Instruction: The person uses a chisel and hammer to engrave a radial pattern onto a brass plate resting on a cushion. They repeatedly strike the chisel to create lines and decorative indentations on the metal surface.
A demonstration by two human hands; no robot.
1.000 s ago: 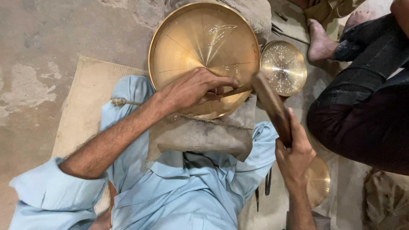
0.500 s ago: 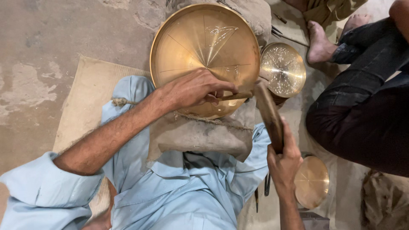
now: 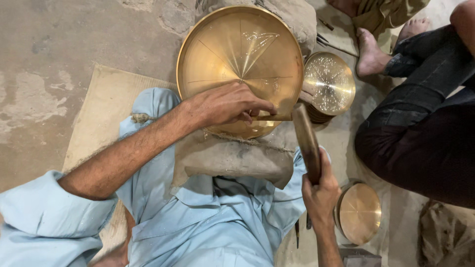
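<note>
Between both hands [image 3: 225,105], chisel [image 3: 271,117] meets mallet [image 3: 306,141] on brass plate [image 3: 232,44].

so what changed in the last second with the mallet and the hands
The right hand swung the wooden mallet up and in, its head now at the chisel end. The left hand kept pinching the chisel on the large brass plate.

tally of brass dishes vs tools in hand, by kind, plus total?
Brass dishes: 3, namely the large plate, the patterned dish and the small plain dish.
Wooden mallets: 1, the mallet in the right hand.
Chisels: 1, the chisel under the left hand.
Total: 5
</note>
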